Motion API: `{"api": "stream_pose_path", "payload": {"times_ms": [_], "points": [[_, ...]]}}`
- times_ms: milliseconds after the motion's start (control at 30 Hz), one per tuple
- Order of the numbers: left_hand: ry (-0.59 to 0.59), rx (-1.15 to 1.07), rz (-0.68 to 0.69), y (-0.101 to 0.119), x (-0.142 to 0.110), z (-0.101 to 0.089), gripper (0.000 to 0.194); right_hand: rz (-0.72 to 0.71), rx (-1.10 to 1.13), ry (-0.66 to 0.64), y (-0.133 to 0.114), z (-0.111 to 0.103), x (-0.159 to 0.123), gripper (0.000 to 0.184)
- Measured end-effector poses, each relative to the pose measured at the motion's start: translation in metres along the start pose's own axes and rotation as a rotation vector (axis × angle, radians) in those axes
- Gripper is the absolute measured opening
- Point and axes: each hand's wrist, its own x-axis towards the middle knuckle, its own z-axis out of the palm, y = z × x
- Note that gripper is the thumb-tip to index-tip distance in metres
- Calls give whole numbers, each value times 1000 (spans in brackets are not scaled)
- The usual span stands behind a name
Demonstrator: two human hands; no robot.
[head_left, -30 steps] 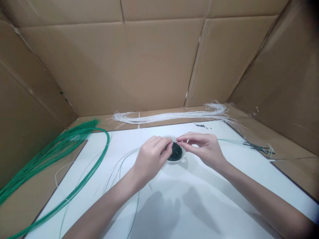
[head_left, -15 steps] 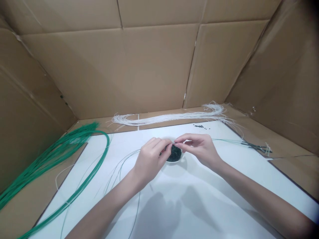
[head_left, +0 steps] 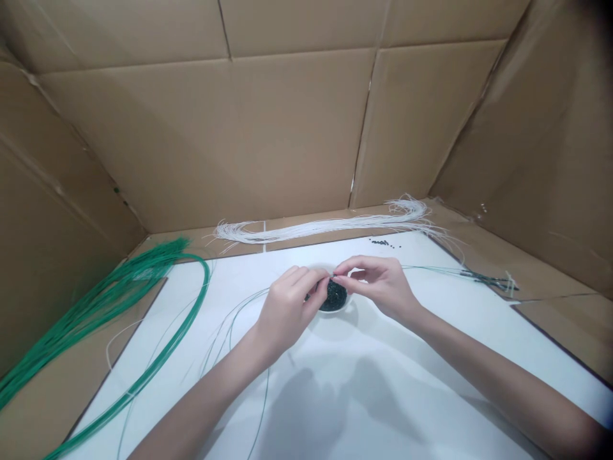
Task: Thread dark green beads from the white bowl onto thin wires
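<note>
My left hand [head_left: 294, 303] is closed in a pinch above a white bowl [head_left: 330, 311]. Thin green wires [head_left: 239, 305] trail out behind it over the white tabletop, and one seems to run up into its fingers. Small black beads [head_left: 334, 296] fill the bowl. From the right, my right hand [head_left: 378, 281] brings thumb and index finger together, and its fingertips meet those of the left hand over the beads. Whatever lies between the right fingertips is too small to make out. Both hands hide part of the bowl's rim.
A thick bundle of green wires [head_left: 158, 361] curves along the left side. White strands [head_left: 316, 228] lie at the back, near a few scattered black beads [head_left: 382, 242]. Dark-tipped green wires [head_left: 486, 280] rest at the right. Cardboard walls [head_left: 297, 128] enclose the table.
The hands stay together over the bowl with hardly any movement; the right fingertips press slightly closer to the left ones. The whole view has shifted a little.
</note>
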Motion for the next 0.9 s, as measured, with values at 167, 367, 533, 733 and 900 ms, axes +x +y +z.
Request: {"api": "stream_pose_path", "payload": {"times_ms": [167, 367, 533, 733, 900], "points": [[14, 11, 9, 0, 0, 0, 14, 3, 22, -11, 0, 0, 1, 14], [24, 52, 45, -1, 0, 0, 15, -45, -21, -10, 1, -1, 0, 10], [9, 153, 114, -3, -1, 1, 17, -76, -72, -21, 1, 0, -1, 13], [-66, -36, 2, -5, 0, 4, 17, -54, -64, -22, 10, 2, 2, 19], [-307, -342, -284, -19, -2, 10, 35, -11, -27, 31, 38, 6, 8, 25]]}}
